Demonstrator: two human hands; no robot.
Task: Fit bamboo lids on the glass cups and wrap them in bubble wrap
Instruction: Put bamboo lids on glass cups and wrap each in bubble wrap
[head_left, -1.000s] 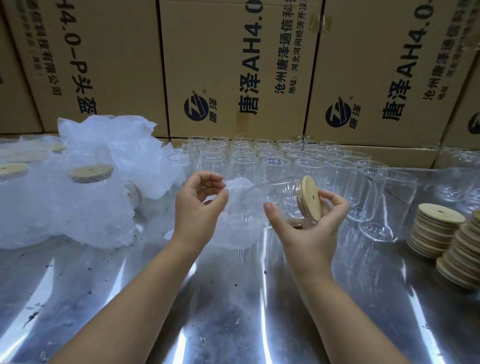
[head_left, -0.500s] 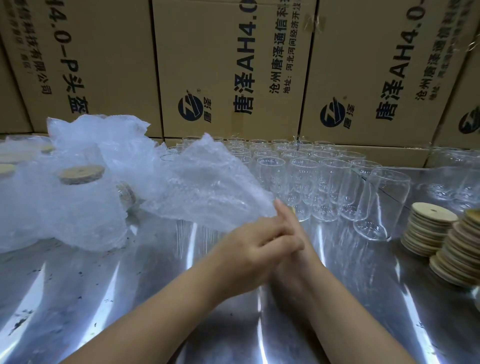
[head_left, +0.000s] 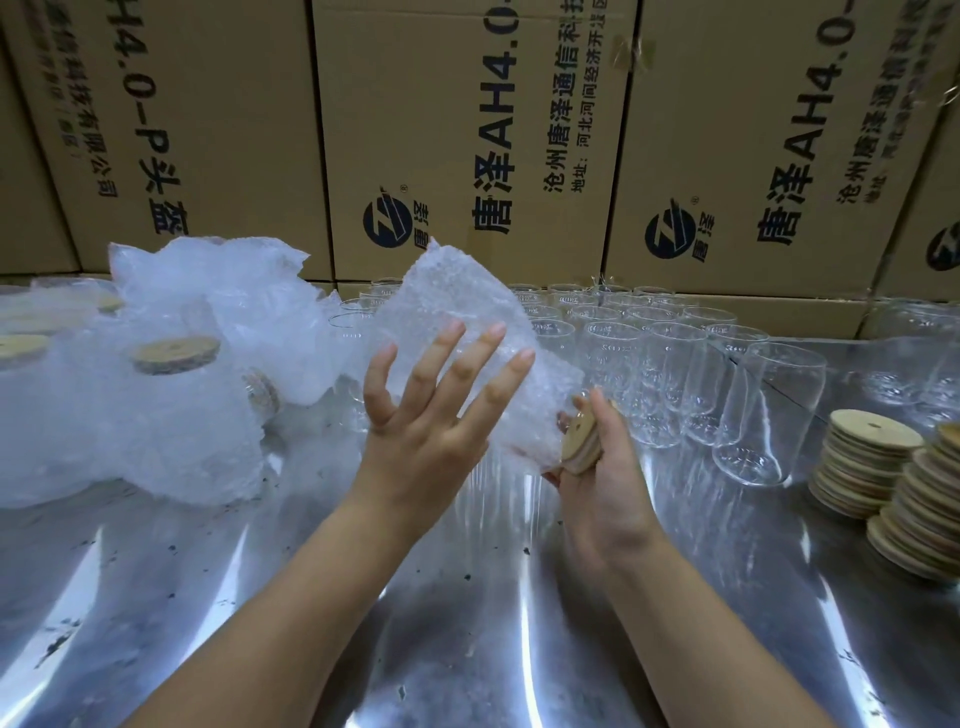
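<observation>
A glass cup lies on its side in the air above the steel table (head_left: 467, 649), its bamboo lid (head_left: 581, 441) facing right. A sheet of bubble wrap (head_left: 452, 306) covers the cup's body, so the glass is mostly hidden. My right hand (head_left: 605, 478) grips the lidded end of the cup from below. My left hand (head_left: 431, 415) has its fingers spread straight and presses flat against the bubble wrap on the cup's near side.
Wrapped, lidded cups (head_left: 171, 395) pile up at the left. Rows of bare glass cups (head_left: 670, 353) stand at the back, one (head_left: 763, 415) nearest at right. Stacks of bamboo lids (head_left: 872, 462) sit at the right edge. Cardboard boxes (head_left: 467, 135) wall the back.
The bubble wrap sheet has come up over the cup. My left hand moved from crossing over my right hand to spread flat on the wrap, and the lid shows again.
</observation>
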